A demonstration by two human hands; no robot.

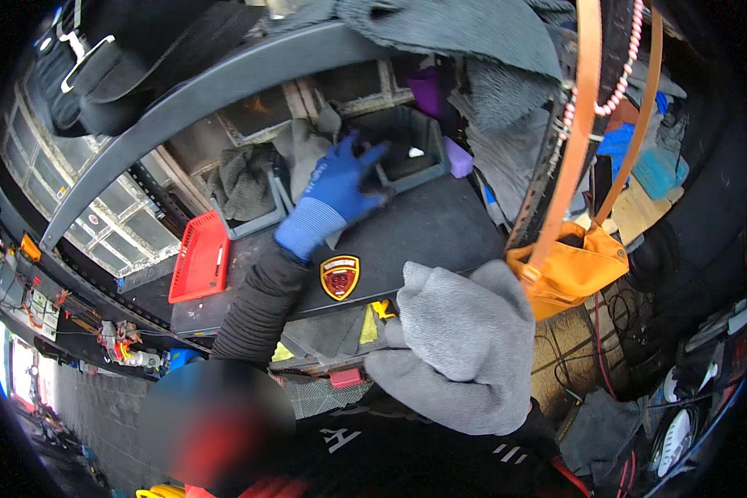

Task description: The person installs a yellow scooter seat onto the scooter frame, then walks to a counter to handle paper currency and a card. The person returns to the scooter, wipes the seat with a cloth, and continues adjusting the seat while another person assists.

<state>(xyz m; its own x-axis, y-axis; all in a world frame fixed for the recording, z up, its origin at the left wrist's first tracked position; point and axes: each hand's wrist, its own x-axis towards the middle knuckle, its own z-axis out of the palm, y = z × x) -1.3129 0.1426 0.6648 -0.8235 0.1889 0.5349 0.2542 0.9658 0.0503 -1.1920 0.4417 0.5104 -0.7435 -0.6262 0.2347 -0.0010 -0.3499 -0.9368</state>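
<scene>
My left hand (334, 189), in a blue knitted-cuff glove, reaches over the dark shelf (423, 217). Its fingers are spread, nothing visible in them, beside the near-left edge of a dark plastic bin (415, 170). A small white item (415, 153) shows inside that bin. To the hand's left, another grey bin (257, 226) contains dark grey cloths (245, 183); a lighter grey cloth (297, 149) lies between the bins. At the right, a thick grey towel (469, 340) is held up in front of the shelf by my right hand, which the folds hide; only the wrist (533, 407) shows.
A red tray (201, 257) sits at the shelf's left end. A purple block (458, 158) stands beside the dark bin. An orange bag (573, 266) hangs by straps at the right. A curved dark bar (224, 75) crosses above; cables (568, 365) lie on the floor.
</scene>
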